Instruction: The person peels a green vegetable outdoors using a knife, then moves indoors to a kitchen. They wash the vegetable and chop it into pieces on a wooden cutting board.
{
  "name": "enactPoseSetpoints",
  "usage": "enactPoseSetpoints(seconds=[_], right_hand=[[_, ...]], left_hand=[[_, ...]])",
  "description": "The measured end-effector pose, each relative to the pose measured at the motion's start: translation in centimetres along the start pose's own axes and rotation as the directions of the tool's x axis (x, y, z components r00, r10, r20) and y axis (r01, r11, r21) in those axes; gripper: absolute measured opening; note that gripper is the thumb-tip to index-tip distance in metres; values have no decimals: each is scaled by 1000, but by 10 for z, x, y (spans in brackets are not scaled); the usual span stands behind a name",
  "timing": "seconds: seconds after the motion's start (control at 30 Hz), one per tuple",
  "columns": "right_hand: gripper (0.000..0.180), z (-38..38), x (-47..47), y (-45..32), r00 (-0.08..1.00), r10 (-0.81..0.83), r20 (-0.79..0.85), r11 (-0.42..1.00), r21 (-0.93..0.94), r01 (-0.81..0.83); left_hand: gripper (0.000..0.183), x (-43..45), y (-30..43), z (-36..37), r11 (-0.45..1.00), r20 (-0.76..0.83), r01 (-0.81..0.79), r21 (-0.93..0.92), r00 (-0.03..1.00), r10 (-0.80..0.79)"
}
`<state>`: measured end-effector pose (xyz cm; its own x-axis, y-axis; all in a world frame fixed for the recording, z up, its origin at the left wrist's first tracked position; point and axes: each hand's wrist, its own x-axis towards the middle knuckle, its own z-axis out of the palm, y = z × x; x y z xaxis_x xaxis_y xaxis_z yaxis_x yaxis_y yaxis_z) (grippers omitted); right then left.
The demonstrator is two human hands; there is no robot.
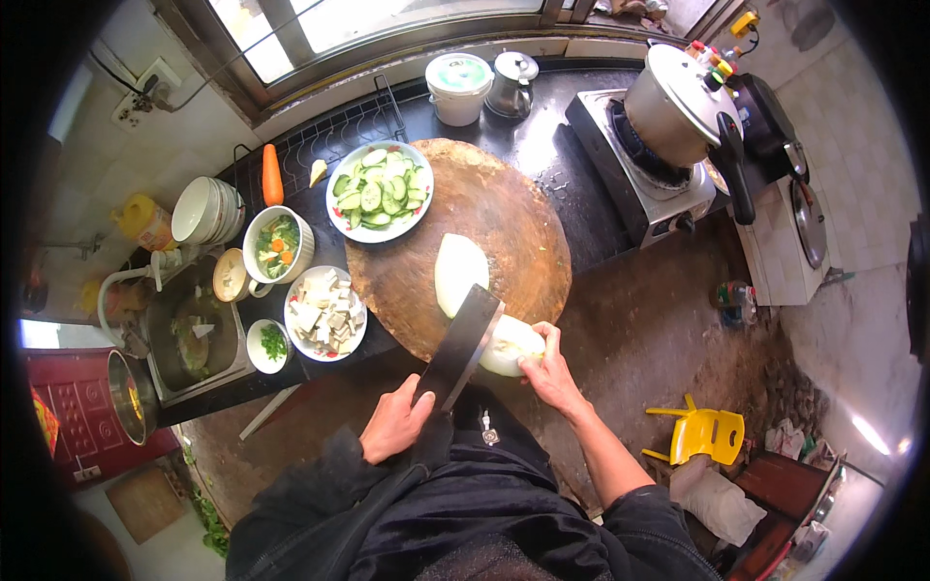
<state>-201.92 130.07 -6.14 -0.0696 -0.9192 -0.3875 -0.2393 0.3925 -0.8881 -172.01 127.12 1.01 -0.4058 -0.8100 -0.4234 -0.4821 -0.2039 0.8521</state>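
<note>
My left hand (398, 420) grips the handle end of a cleaver (463, 345), its dark broad blade slanting up and to the right. In my right hand (554, 374) is a pale peeled gourd piece (505, 345), with its cut, hollowed side partly showing. The blade lies along this piece's left side; whether they touch I cannot tell. Another pale gourd piece (462, 272) rests on the round wooden chopping block (527, 240), just beyond the cleaver's tip. At the block's upper left, a plate (333, 210) holds sliced cucumber (381, 190).
A pressure cooker (672, 105) stands on a gas stove (632, 174) at right. Left are a bowl of tofu-like cubes (325, 312), chopped greens (273, 341), a vegetable bowl (278, 247), a carrot (272, 176) and a sink (163, 381). A yellow chair (708, 436) is at lower right.
</note>
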Motion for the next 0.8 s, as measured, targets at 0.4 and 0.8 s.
enactPoseSetpoints(seconds=[0.4, 0.8], right_hand=[[60, 7, -3, 8, 999, 2, -35, 999, 51, 0], [53, 22, 0, -10, 983, 63, -175, 998, 3, -64]], left_hand=[[30, 16, 11, 4, 993, 122, 82, 83, 988, -92], [17, 6, 36, 1, 801, -21, -267, 536, 944, 329]])
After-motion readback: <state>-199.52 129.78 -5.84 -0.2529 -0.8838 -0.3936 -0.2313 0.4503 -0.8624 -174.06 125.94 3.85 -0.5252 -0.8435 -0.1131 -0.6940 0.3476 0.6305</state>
